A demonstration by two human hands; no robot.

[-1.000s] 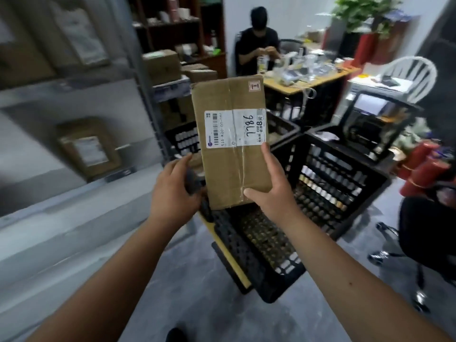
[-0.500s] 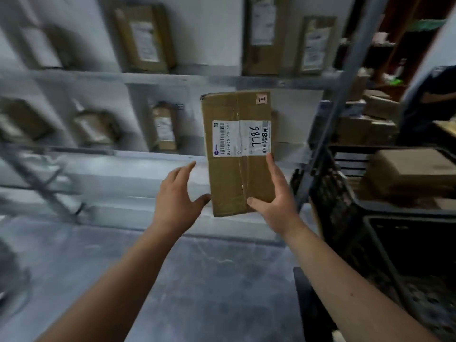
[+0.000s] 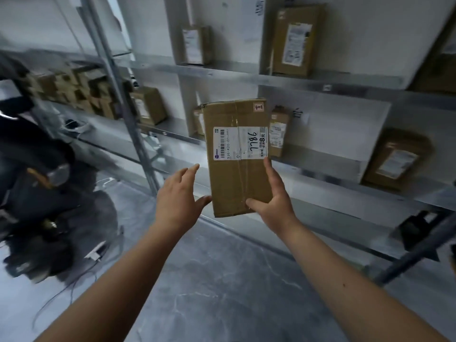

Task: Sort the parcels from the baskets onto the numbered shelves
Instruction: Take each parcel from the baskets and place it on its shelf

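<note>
1. The right hand (image 3: 274, 201) reaches up from the 5 o'clock corner, forearm outstretched; its thumb lies across the front of the parcel (image 3: 238, 156) near the lower edge, the forefinger runs up the right side, and the remaining fingers are hidden behind the parcel.
2. The left hand (image 3: 179, 201) comes up from 7 o'clock, fingers spread and nearly straight, holding nothing; the thumb tip sits just beside the parcel's lower left corner, and actual contact cannot be told.
3. The parcel, a brown carton, stands upright at frame centre with its white label (image 3: 240, 143) facing the camera, in front of the metal shelves (image 3: 333, 169).
4. Other cartons (image 3: 294, 40) stand on the shelves from 12 to 3 o'clock.
</note>
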